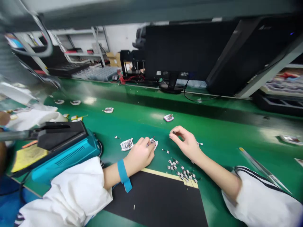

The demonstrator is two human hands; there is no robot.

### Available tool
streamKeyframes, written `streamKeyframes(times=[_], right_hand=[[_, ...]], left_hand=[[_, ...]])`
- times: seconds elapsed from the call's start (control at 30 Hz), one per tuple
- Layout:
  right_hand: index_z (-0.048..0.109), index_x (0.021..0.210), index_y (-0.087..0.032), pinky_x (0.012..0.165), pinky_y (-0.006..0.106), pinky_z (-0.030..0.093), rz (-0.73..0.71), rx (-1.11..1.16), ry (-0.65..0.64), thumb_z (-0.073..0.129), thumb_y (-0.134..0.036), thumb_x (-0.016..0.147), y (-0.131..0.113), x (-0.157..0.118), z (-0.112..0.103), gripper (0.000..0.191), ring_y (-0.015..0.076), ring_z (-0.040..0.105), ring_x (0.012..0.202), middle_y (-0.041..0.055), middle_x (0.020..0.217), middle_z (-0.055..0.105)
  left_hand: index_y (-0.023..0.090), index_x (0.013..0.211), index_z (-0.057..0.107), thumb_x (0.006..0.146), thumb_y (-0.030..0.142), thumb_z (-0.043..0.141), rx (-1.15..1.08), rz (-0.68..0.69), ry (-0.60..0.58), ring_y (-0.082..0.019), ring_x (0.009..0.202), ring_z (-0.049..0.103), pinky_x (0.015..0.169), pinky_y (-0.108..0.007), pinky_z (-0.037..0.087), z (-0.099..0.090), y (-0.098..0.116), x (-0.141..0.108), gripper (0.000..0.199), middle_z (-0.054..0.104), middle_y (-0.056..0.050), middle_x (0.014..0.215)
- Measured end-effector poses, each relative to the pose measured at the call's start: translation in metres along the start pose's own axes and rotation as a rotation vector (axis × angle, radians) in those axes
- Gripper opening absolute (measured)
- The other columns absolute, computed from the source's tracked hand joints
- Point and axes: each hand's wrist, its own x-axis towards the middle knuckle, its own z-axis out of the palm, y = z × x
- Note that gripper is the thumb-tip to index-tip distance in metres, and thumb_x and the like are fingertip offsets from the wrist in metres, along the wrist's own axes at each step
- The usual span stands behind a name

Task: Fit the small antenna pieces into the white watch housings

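Note:
My left hand (139,154), with a blue wrist strap (123,175) around the wrist, grips a small white circuit board (153,143) at its fingertips on the green bench mat (220,126). My right hand (186,142) hovers just to the right, its fingertips pinched on a tiny dark component (174,133). Below it lies a loose pile of several small metal-and-black components (181,170). Another white circuit board (126,144) lies left of my left hand, and a further one (168,118) sits farther ahead.
A teal machine with a black lid (68,148) stands at the left, beside a co-worker's white sleeve (30,118). A black mat (153,198) with a yellow edge lies in front of me. A black monitor (189,47) stands beyond the bench.

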Motion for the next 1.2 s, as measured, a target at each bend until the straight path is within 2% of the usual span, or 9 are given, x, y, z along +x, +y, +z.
streamKeyframes(times=[0.1, 0.2, 0.33, 0.47, 0.57, 0.7, 0.83, 0.93, 1.2], right_hand=[[0.044, 0.074, -0.016, 0.056, 0.021, 0.04, -0.025, -0.069, -0.059, 0.039, -0.022, 0.084, 0.004, 0.002, -0.008, 0.012, 0.0084, 0.048, 0.056, -0.0015, 0.062, 0.049], [0.048, 0.073, -0.015, 0.059, 0.023, 0.041, -0.072, -0.133, -0.18, 0.041, -0.015, 0.08, 0.008, 0.001, -0.001, 0.011, 0.0106, 0.05, 0.063, 0.0012, 0.068, 0.053], [0.054, 0.08, -0.015, 0.063, 0.024, 0.042, -0.101, -0.211, -0.284, 0.047, -0.015, 0.077, 0.007, -0.003, 0.007, 0.008, 0.0115, 0.051, 0.069, 0.0024, 0.074, 0.054], [0.056, 0.092, -0.018, 0.076, 0.024, 0.043, -0.172, -0.294, -0.349, 0.049, -0.02, 0.079, 0.002, 0.0, 0.013, 0.015, 0.0118, 0.051, 0.082, 0.0023, 0.085, 0.056], [0.058, 0.089, -0.017, 0.076, 0.026, 0.043, -0.214, -0.39, -0.344, 0.045, -0.023, 0.082, -0.002, 0.005, 0.023, 0.016, 0.0129, 0.05, 0.082, 0.0033, 0.083, 0.056], [0.06, 0.076, -0.013, 0.069, 0.031, 0.043, -0.276, -0.549, -0.312, 0.045, -0.025, 0.082, -0.005, 0.007, 0.037, 0.021, 0.0174, 0.048, 0.074, 0.0067, 0.072, 0.053], [0.059, 0.07, -0.011, 0.064, 0.031, 0.042, -0.358, -0.658, -0.295, 0.049, -0.014, 0.077, -0.004, 0.002, 0.04, 0.013, 0.0181, 0.046, 0.069, 0.0071, 0.07, 0.053], [0.058, 0.071, -0.01, 0.063, 0.031, 0.042, -0.38, -0.693, -0.26, 0.053, -0.015, 0.075, -0.005, 0.001, 0.038, 0.008, 0.0176, 0.046, 0.068, 0.0067, 0.071, 0.053], [0.056, 0.074, -0.012, 0.062, 0.029, 0.038, -0.477, -0.738, -0.177, 0.053, -0.013, 0.075, -0.006, 0.003, 0.034, 0.004, 0.0162, 0.043, 0.068, 0.0044, 0.07, 0.051]], left_hand=[[0.011, 0.12, 0.04, 0.079, 0.014, 0.036, -0.027, -0.04, 0.031, -0.017, 0.079, 0.05, 0.073, -0.033, 0.048, -0.003, 0.003, -0.001, 0.041, 0.051, -0.008, 0.085], [0.015, 0.125, 0.031, 0.076, 0.007, 0.035, -0.092, -0.05, 0.046, -0.012, 0.084, 0.051, 0.078, -0.026, 0.047, -0.007, 0.0, -0.001, 0.05, 0.052, -0.005, 0.09], [0.016, 0.129, 0.023, 0.068, 0.01, 0.046, -0.166, -0.032, 0.012, -0.017, 0.111, 0.04, 0.097, -0.033, 0.037, -0.005, -0.009, 0.001, 0.065, 0.044, -0.008, 0.118], [0.013, 0.129, 0.024, 0.07, 0.019, 0.05, -0.197, -0.042, -0.013, -0.024, 0.121, 0.03, 0.102, -0.043, 0.029, 0.002, -0.016, 0.001, 0.065, 0.037, -0.012, 0.128], [0.013, 0.129, 0.024, 0.07, 0.017, 0.048, -0.206, -0.069, -0.003, -0.026, 0.122, 0.029, 0.102, -0.048, 0.026, 0.004, -0.021, 0.001, 0.064, 0.038, -0.013, 0.128], [0.014, 0.131, 0.02, 0.071, 0.015, 0.048, -0.256, -0.09, -0.03, -0.021, 0.109, 0.044, 0.094, -0.042, 0.039, 0.003, -0.026, 0.002, 0.066, 0.048, -0.012, 0.118], [0.014, 0.129, 0.024, 0.073, 0.018, 0.051, -0.311, -0.111, -0.026, -0.021, 0.105, 0.046, 0.091, -0.042, 0.04, 0.005, -0.025, 0.003, 0.062, 0.052, -0.01, 0.112], [0.015, 0.127, 0.027, 0.073, 0.019, 0.054, -0.372, -0.119, -0.006, -0.021, 0.105, 0.047, 0.092, -0.042, 0.04, 0.008, -0.023, 0.003, 0.061, 0.052, -0.009, 0.111], [0.016, 0.124, 0.029, 0.067, 0.014, 0.061, -0.588, -0.154, 0.073, -0.012, 0.091, 0.055, 0.082, -0.025, 0.049, 0.01, -0.021, 0.004, 0.065, 0.054, -0.006, 0.104]])
